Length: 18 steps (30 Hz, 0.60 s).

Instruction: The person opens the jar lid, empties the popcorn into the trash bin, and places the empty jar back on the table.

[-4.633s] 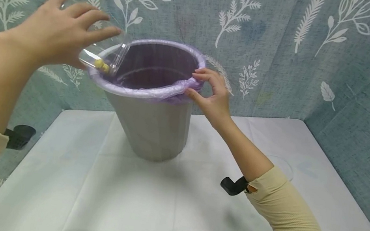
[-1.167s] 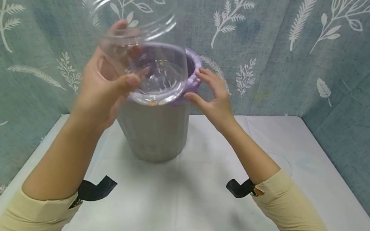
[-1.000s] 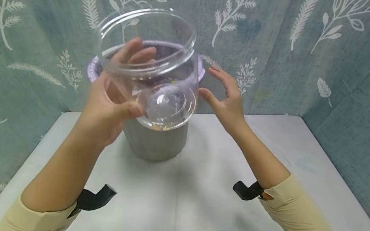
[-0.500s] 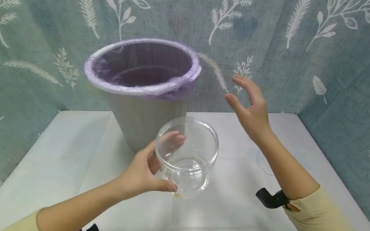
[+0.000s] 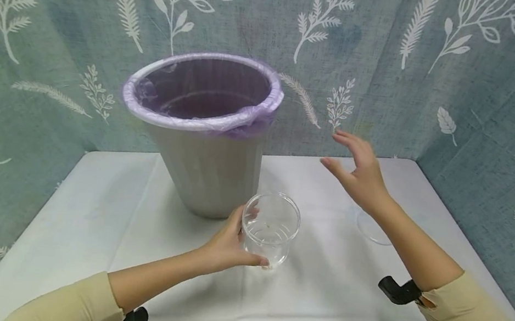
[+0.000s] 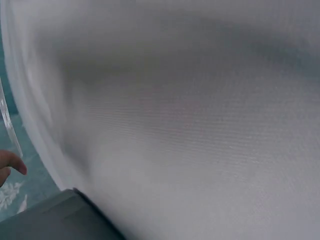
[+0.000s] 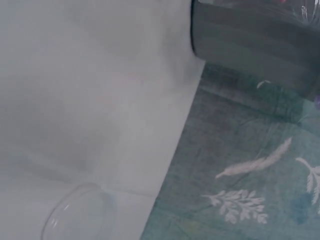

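My left hand (image 5: 226, 247) grips a clear plastic jar (image 5: 271, 235) round its side, thumb in front and fingers behind. The jar is upright and lidless, low at the table in front of the bin; small specks show near its base. In the left wrist view only fingertips (image 6: 12, 162) show at the left edge, beside a strip of clear plastic. My right hand (image 5: 362, 179) hovers with fingers spread and nothing in it, right of the bin. Near its forearm a clear round lid (image 5: 373, 233) lies flat; the right wrist view shows this lid (image 7: 82, 212) too.
A grey trash bin (image 5: 207, 175) stands at the back of the white-covered table (image 5: 176, 304). A purple bag (image 5: 248, 120) lines it and folds over the rim. Leaf-patterned cloth (image 5: 268, 23) hangs behind and at both sides.
Earlier my left hand tipped the jar, with yellow pieces in it, over the bin. It has since brought the jar upright and down to the table. My right hand has left the bag's rim, moving right.
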Each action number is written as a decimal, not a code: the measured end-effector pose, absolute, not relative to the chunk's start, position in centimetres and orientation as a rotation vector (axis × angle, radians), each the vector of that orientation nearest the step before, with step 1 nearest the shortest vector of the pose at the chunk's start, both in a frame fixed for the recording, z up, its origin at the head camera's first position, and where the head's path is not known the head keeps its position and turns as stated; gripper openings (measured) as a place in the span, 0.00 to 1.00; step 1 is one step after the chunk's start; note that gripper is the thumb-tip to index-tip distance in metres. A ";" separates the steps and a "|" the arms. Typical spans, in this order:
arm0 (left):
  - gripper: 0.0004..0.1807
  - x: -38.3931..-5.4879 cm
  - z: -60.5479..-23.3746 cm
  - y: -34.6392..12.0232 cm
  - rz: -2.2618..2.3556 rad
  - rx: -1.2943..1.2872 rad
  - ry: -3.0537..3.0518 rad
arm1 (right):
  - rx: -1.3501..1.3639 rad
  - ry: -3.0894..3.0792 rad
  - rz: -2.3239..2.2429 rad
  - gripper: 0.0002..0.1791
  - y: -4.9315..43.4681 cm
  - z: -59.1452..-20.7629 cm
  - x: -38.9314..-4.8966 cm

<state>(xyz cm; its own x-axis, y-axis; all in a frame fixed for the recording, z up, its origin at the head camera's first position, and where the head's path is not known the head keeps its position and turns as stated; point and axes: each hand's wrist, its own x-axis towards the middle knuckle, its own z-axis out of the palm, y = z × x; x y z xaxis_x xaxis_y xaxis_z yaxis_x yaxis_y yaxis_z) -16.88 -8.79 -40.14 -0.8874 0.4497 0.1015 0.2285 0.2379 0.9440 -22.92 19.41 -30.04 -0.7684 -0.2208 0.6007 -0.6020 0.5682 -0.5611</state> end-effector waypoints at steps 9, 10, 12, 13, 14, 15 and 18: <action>0.63 -18.7 -42.5 -9.5 1.682 0.563 2.401 | 0.736 -2.390 0.770 0.34 20.0 -31.6 -23.3; 0.63 -18.8 -42.7 -9.5 1.681 0.557 2.401 | 0.743 -2.391 0.738 0.34 20.0 -31.7 -23.4; 0.63 -19.0 -42.9 -9.6 1.674 0.548 2.401 | 0.748 -2.400 0.691 0.35 20.1 -31.9 -23.4; 0.63 -19.0 -43.0 -9.6 1.666 0.548 2.406 | 0.747 -2.411 0.677 0.35 20.2 -32.0 -23.3; 0.64 -19.0 -43.1 -9.6 1.660 0.548 2.407 | 0.739 -2.430 0.659 0.36 20.3 -32.0 -23.3; 0.65 -19.0 -43.2 -9.7 1.658 0.546 2.410 | 0.728 -2.459 0.646 0.37 20.4 -32.1 -23.2; 0.68 -18.8 -43.5 -9.9 1.605 0.505 2.471 | 0.687 -2.555 0.600 0.41 20.8 -32.4 -23.0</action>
<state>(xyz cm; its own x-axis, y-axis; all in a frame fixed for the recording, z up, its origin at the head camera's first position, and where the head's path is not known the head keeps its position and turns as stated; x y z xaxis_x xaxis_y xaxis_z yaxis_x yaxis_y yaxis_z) -18.79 -9.85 -43.51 -0.9316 0.3591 0.0552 0.1965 0.3703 0.9079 -23.01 20.79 -32.39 -0.7871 -0.3634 0.4985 -0.5472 0.7843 -0.2923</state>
